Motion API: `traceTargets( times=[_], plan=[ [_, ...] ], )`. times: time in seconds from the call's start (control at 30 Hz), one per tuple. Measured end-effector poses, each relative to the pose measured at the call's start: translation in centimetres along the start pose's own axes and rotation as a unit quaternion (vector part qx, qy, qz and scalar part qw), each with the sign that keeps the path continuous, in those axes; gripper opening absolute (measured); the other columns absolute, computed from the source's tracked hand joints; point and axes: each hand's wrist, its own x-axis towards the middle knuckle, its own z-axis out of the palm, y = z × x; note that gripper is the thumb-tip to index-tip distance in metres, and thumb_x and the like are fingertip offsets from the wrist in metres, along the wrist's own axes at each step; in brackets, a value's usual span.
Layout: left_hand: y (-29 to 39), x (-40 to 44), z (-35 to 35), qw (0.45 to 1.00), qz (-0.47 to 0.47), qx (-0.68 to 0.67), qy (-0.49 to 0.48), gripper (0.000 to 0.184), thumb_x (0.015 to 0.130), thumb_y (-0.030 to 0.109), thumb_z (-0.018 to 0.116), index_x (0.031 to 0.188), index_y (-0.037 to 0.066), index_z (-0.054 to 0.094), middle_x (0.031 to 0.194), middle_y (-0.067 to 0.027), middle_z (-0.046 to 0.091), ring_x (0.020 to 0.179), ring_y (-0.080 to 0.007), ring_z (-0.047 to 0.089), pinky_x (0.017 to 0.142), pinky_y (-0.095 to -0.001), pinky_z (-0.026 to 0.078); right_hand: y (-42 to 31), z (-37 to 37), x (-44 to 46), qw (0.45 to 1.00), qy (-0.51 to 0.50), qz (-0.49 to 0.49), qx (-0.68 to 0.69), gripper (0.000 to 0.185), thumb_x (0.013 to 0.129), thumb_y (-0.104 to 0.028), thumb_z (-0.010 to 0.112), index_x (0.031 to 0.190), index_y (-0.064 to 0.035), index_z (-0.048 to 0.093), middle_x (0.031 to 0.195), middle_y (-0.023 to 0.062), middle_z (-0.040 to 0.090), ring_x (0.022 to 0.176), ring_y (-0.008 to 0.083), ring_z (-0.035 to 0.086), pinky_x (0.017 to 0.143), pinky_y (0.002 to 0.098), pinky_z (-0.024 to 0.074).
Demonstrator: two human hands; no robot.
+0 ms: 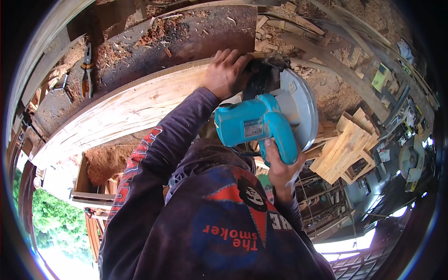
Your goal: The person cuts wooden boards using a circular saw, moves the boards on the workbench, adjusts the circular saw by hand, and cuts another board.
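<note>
A teal circular saw with a grey round blade guard stands at the right end of a long pale wooden plank. My right hand is closed around the saw's rear handle. Beside the saw's dark base, my left hand lies on the plank's end with its fingers curled over the far edge. The blade and the spot where it meets the wood are hidden from view. Beyond the plank, a dark work surface carries scattered wood chips.
Pliers lie at the left of the dark surface. On the right are a small wooden stool, a yellow-green object and a larger saw machine. Sawdust and offcuts cover the ground past the saw.
</note>
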Motion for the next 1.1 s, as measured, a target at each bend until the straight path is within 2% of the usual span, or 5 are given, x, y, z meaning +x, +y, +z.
traceTargets(
  times=[0.17, 0.37, 0.53, 0.77, 1.1],
  plan=[
    [-0.3, 0.1, -0.6, 0.999, 0.026, -0.007, -0.018, 0.035, 0.078, 0.025, 0.08, 0.108, 0.01, 0.071, 0.101, -0.0053, 0.066, 0.086, -0.0261, 0.062, 0.078, -0.0391, 0.05, -0.1, -0.3, -0.1, 0.994, 0.001, 0.082, 0.071, 0.014, 0.085, -0.006, 0.073, 0.094, 0.0023, 0.068, 0.077, 0.0143, 0.064, 0.06, 0.0279, 0.063, 0.056, 0.038, 0.0491],
    [-0.3, 0.0, -0.6, 0.999, 0.036, -0.014, -0.012, 0.038, 0.078, 0.022, 0.08, 0.112, 0.009, 0.069, 0.102, -0.0063, 0.066, 0.087, -0.0265, 0.062, 0.078, -0.0387, 0.05, 0.0, -0.2, -0.3, 0.999, -0.013, 0.028, 0.007, 0.012, 0.085, -0.006, 0.073, 0.09, 0.0022, 0.067, 0.077, 0.0136, 0.063, 0.059, 0.0266, 0.062, 0.056, 0.0373, 0.0487],
    [0.1, 0.2, -0.5, 0.999, -0.022, -0.012, -0.036, 0.04, 0.084, 0.028, 0.073, 0.117, 0.008, 0.064, 0.099, -0.0112, 0.063, 0.094, -0.0311, 0.062, 0.086, -0.044, 0.049, -1.1, 0.0, 0.7, 1.0, 0.007, 0.015, 0.021, 0.011, 0.084, -0.006, 0.073, 0.088, 0.0017, 0.067, 0.074, 0.0119, 0.062, 0.058, 0.0244, 0.062, 0.054, 0.0363, 0.0476],
    [-0.3, 1.3, -0.6, 0.999, -0.028, -0.029, -0.031, 0.035, 0.084, 0.025, 0.076, 0.114, 0.009, 0.065, 0.092, -0.0106, 0.066, 0.086, -0.0313, 0.065, 0.081, -0.0419, 0.051, -2.2, 0.0, 1.6, 0.996, 0.023, 0.058, 0.06, 0.013, 0.084, -0.008, 0.073, 0.088, 0.0021, 0.066, 0.072, 0.0117, 0.062, 0.057, 0.0234, 0.062, 0.055, 0.0363, 0.0471],
    [-0.2, 2.1, -1.0, 0.989, -0.115, -0.068, -0.059, 0.034, 0.089, 0.034, 0.073, 0.114, 0.011, 0.066, 0.1, -0.0105, 0.072, 0.092, -0.0307, 0.071, 0.081, -0.0425, 0.055, -2.3, 0.0, 2.2, 0.995, 0.026, 0.065, 0.065, 0.014, 0.085, -0.008, 0.073, 0.09, 0.0027, 0.066, 0.072, 0.013, 0.061, 0.057, 0.0257, 0.062, 0.055, 0.0368, 0.0471]
  ],
)
